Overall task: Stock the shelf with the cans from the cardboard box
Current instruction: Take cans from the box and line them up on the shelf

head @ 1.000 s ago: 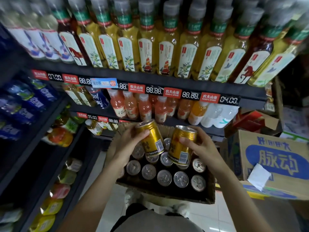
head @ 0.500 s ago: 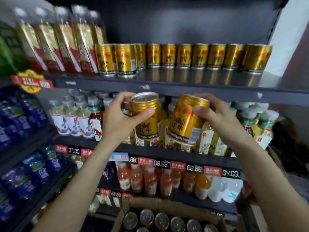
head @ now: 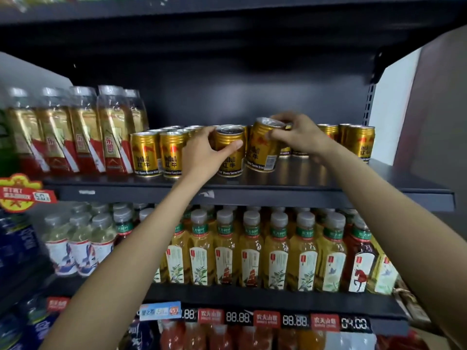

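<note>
Left hand point(head: 202, 152) wraps one gold can point(head: 231, 154) standing on the shelf point(head: 252, 195); right hand point(head: 300, 136) pinches a tilted can point(head: 262, 150) by its rim. Rigid, smooth, probably full: grip the sides.

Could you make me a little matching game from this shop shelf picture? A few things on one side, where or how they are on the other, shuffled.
Things:
1. can in the left hand
2. can in the right hand
3. gold-and-red bottles
4. yellow tea bottles

States or places:
A. tilted, gripped near its top
B. on the shelf below the cans
C. upright at the shelf's front, gripped round its side
D. left of the row of cans

Pairs: 1-C, 2-A, 3-D, 4-B
</note>
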Action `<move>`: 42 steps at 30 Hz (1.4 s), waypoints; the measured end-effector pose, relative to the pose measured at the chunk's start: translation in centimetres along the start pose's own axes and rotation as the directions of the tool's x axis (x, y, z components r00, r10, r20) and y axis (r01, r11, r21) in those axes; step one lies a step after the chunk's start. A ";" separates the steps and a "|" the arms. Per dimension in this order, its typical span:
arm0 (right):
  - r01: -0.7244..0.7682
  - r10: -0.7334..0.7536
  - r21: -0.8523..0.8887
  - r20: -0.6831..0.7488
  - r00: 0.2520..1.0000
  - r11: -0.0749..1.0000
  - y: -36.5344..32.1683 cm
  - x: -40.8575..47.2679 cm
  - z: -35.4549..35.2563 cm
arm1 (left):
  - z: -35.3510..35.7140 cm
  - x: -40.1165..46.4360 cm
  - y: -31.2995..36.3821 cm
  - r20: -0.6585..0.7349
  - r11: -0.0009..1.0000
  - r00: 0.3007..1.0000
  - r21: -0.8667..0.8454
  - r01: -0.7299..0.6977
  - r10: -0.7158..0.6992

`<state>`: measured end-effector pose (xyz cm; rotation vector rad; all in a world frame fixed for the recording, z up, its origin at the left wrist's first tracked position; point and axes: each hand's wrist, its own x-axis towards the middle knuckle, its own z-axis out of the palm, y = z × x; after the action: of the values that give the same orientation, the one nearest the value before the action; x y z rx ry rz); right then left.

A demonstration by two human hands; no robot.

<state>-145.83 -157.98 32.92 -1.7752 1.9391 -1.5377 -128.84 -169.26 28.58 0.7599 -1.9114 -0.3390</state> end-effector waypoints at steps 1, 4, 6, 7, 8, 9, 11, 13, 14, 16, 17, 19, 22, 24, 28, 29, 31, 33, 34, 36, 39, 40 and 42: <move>-0.015 0.016 -0.012 0.026 1.000 1.000 0.3 0.8 0.2 | 0.6 0.8 -0.1 0.015 1.000 1.000 0.023 0.006 -0.006; -0.053 0.057 -0.068 0.062 0.996 0.996 1.3 3.3 0.7 | 2.1 2.7 -0.3 0.049 0.996 0.999 0.087 0.017 -0.021; -0.059 0.068 -0.099 0.089 0.994 0.993 2.2 4.7 0.8 | 2.9 3.6 -0.5 0.065 0.991 0.997 0.130 0.033 -0.042; -0.057 0.069 -0.107 0.107 0.992 0.993 2.6 5.2 0.9 | 3.3 3.9 -0.7 0.077 0.988 0.996 0.151 0.040 -0.052; -0.054 0.069 -0.119 0.129 0.989 0.991 3.0 5.6 0.9 | 3.7 4.3 -0.9 0.092 0.985 0.994 0.167 0.047 -0.063; -0.050 0.070 -0.136 0.150 0.986 0.989 3.3 5.8 0.9 | 3.9 4.5 -1.1 0.113 0.983 0.991 0.176 0.051 -0.071; -0.037 0.066 -0.164 0.177 0.982 0.986 3.8 6.0 0.9 | 4.2 5.0 -1.5 0.164 0.982 0.984 0.183 0.041 -0.071; -0.003 0.044 -0.217 0.183 0.982 0.976 4.1 6.0 0.9 | 4.1 5.1 -1.8 0.211 0.978 0.977 0.208 0.000 -0.044; 0.036 0.015 -0.292 0.170 0.985 0.956 4.3 5.8 1.0 | 3.8 4.9 -1.9 0.216 0.968 0.976 0.246 -0.049 -0.005; 0.097 -0.053 -0.503 0.102 0.993 0.859 4.6 4.9 1.5 | 3.1 4.5 -2.2 0.202 0.914 0.966 0.339 -0.223 0.161; 0.104 -0.082 -0.591 0.063 0.995 0.800 4.7 4.5 1.8 | 2.7 4.4 -2.4 0.217 0.863 0.941 0.386 -0.326 0.259; 0.111 -0.114 -0.653 0.037 0.993 0.749 4.8 3.9 2.4 | 2.3 4.5 -2.7 0.292 0.756 0.882 0.458 -0.469 0.370; 0.136 -0.119 -0.623 0.069 0.990 0.770 4.7 4.3 2.4 | 2.4 4.8 -2.8 0.328 0.718 0.871 0.496 -0.488 0.365; 0.146 -0.108 -0.610 0.100 0.989 0.779 4.8 4.9 2.5 | 2.9 5.1 -2.8 0.318 0.692 0.878 0.541 -0.477 0.357; 0.131 -0.085 -0.594 0.105 0.991 0.794 5.2 6.6 3.8 | 4.0 5.8 -3.0 0.290 0.618 0.900 0.655 -0.435 0.327; 0.124 -0.079 -0.585 0.101 0.992 0.801 5.2 7.1 4.2 | 4.3 6.0 -3.1 0.286 0.603 0.906 0.677 -0.422 0.313; 0.112 -0.073 -0.572 0.092 0.993 0.812 5.4 8.2 5.0 | 4.7 6.5 -3.4 0.283 0.580 0.918 0.713 -0.394 0.276; 0.109 -0.073 -0.559 0.087 0.994 0.822 5.6 9.0 5.7 | 4.9 6.9 -3.7 0.279 0.570 0.927 0.732 -0.374 0.251; 0.109 -0.072 -0.555 0.087 0.994 0.825 5.7 9.3 6.0 | 5.0 7.1 -3.9 0.276 0.568 0.930 0.737 -0.366 0.241; 0.109 -0.072 -0.558 0.088 0.994 0.823 5.8 9.7 6.5 | 5.2 7.4 -4.3 0.272 0.565 0.935 0.745 -0.354 0.228; 0.110 -0.072 -0.578 0.088 0.994 0.809 5.9 10.4 7.0 | 5.4 7.8 -4.8 0.266 0.545 0.939 0.765 -0.343 0.217; 0.106 -0.068 -0.582 0.087 0.994 0.806 6.0 10.6 7.2 | 5.5 7.9 -5.0 0.262 0.539 0.941 0.771 -0.339 0.216; 0.101 -0.063 -0.584 0.085 0.994 0.805 6.1 11.0 7.6 | 5.6 8.1 -5.0 0.257 0.534 0.944 0.778 -0.329 0.207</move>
<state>-148.61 -172.22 30.78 -2.1051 2.5284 -0.9193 -134.40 -178.81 29.08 1.0118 -2.2634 0.7997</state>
